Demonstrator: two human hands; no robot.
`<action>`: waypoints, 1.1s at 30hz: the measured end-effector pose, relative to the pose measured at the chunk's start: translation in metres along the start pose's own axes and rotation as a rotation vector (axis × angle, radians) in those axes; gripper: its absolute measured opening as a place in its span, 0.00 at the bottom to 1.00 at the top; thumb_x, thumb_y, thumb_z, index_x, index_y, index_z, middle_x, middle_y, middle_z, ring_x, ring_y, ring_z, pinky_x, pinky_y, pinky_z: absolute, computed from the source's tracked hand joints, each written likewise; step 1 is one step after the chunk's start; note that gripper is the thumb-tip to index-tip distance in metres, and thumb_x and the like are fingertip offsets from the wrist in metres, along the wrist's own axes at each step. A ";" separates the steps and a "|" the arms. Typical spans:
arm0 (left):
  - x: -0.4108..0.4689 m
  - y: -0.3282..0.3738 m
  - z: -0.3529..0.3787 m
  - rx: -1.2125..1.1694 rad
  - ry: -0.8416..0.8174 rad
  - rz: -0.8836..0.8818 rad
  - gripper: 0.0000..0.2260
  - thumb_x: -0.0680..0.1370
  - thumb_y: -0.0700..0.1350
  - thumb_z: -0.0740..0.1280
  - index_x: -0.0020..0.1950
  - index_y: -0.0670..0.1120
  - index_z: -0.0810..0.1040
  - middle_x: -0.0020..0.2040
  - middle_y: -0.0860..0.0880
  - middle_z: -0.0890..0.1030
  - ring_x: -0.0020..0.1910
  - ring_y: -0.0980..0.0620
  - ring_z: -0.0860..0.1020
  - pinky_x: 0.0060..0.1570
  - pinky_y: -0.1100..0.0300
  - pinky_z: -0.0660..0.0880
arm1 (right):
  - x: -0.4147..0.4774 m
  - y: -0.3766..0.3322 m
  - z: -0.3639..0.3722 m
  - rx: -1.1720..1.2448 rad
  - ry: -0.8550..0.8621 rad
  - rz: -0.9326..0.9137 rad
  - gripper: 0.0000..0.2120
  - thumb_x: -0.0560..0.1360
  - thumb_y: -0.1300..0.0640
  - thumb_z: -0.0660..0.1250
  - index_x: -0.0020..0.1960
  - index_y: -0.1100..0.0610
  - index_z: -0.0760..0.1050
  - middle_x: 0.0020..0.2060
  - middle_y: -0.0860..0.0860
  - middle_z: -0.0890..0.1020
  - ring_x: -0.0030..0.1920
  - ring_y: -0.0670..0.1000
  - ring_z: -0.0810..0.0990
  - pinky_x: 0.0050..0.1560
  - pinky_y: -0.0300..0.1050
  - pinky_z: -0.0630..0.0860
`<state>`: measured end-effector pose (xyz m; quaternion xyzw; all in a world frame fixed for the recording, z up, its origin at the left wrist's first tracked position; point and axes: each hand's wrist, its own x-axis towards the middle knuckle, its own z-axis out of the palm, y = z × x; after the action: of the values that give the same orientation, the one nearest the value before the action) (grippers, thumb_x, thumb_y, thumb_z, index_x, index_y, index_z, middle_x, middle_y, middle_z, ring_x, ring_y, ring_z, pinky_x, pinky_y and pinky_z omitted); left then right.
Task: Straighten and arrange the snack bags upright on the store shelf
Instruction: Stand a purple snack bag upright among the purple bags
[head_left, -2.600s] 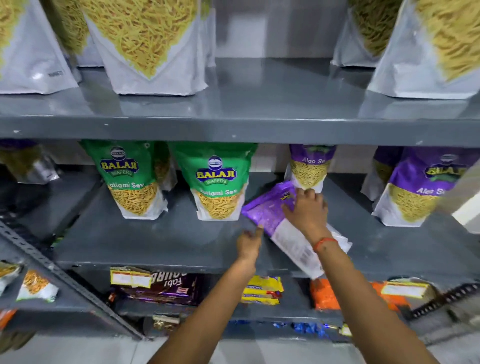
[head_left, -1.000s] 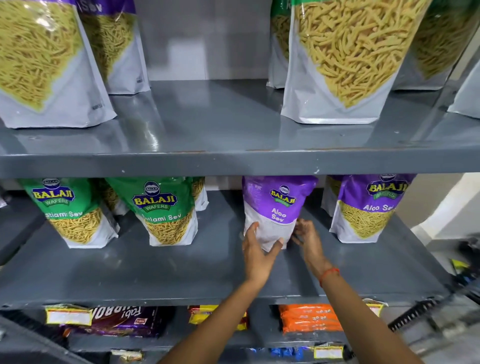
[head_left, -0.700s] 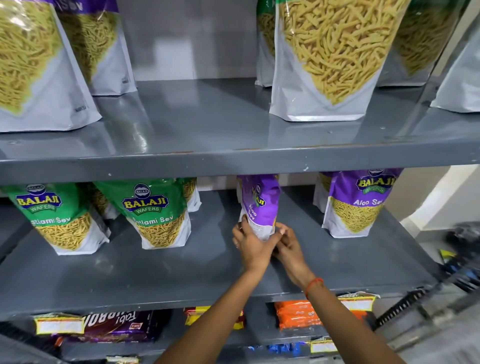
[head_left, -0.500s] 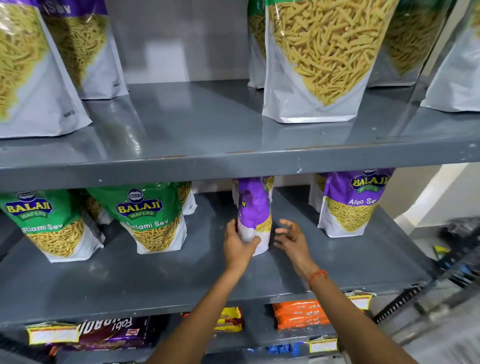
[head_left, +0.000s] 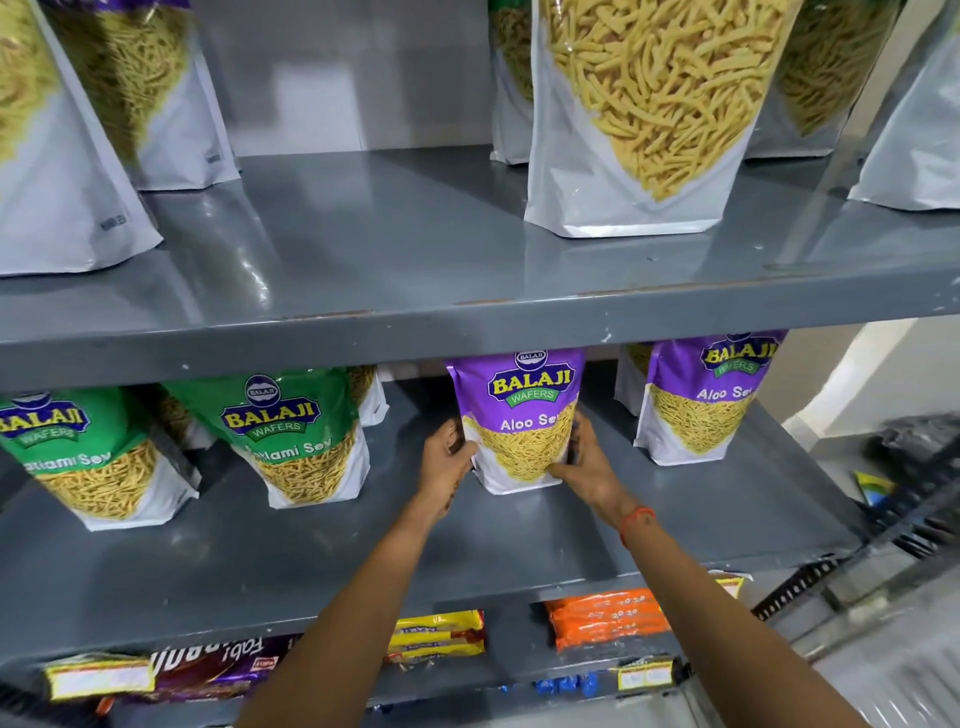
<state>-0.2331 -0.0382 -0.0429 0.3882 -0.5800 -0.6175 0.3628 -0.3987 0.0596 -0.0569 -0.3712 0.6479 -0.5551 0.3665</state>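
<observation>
Head view, only one there is. Both hands are on the purple Balaji Aloo Sev bag (head_left: 519, 421), which stands upright on the middle shelf (head_left: 363, 530), front label facing out. The left hand (head_left: 445, 467) cups the bag's left edge, its fingers (head_left: 464, 451) curled and pressed against that side. The right hand (head_left: 584, 467) does the same on the other edge, with its fingers (head_left: 563, 472) wrapped onto the lower front of the bag (so it's squeezed between the two palms). An orange thread band (head_left: 636, 519) sits on the right wrist.

Just beyond the right fingers, further along the same shelf, stands a second purple Aloo Sev bag (head_left: 701, 400), upright, apart from the held one. On the far side of the left fingers are two green Ratlami Sev bags (head_left: 291, 436) (head_left: 78, 452), both tipped a bit to the side, with more packs half hidden behind them.

Above the fingers, the upper shelf (head_left: 415, 249) carries big white pouches of yellow sev (head_left: 639, 114). Below the forearms, the lowest shelf has a yellow packet (head_left: 436, 634), an orange pack (head_left: 602, 616) and a dark purple wrapper (head_left: 208, 667), all lying flat.
</observation>
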 end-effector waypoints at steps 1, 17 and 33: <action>0.001 0.000 0.000 -0.004 0.006 0.000 0.18 0.72 0.25 0.58 0.53 0.44 0.76 0.55 0.42 0.79 0.53 0.46 0.76 0.61 0.42 0.72 | -0.001 0.000 0.003 0.000 0.020 0.008 0.37 0.67 0.77 0.67 0.70 0.58 0.56 0.63 0.59 0.71 0.62 0.54 0.72 0.59 0.50 0.72; -0.083 -0.001 0.085 0.619 0.084 0.776 0.30 0.74 0.35 0.59 0.75 0.40 0.52 0.75 0.46 0.55 0.76 0.57 0.51 0.75 0.63 0.49 | -0.039 -0.032 -0.025 -0.464 0.835 -0.643 0.19 0.72 0.70 0.58 0.63 0.63 0.68 0.59 0.64 0.72 0.62 0.58 0.68 0.67 0.45 0.62; 0.004 -0.019 0.236 0.351 -0.232 -0.063 0.29 0.70 0.32 0.71 0.68 0.35 0.63 0.66 0.37 0.73 0.64 0.42 0.73 0.67 0.46 0.69 | -0.015 0.015 -0.225 -0.304 0.067 -0.124 0.45 0.69 0.51 0.67 0.73 0.69 0.45 0.75 0.65 0.52 0.76 0.61 0.52 0.77 0.57 0.50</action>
<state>-0.4470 0.0615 -0.0563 0.3896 -0.7040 -0.5588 0.2008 -0.5930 0.1754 -0.0451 -0.4429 0.7123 -0.4840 0.2494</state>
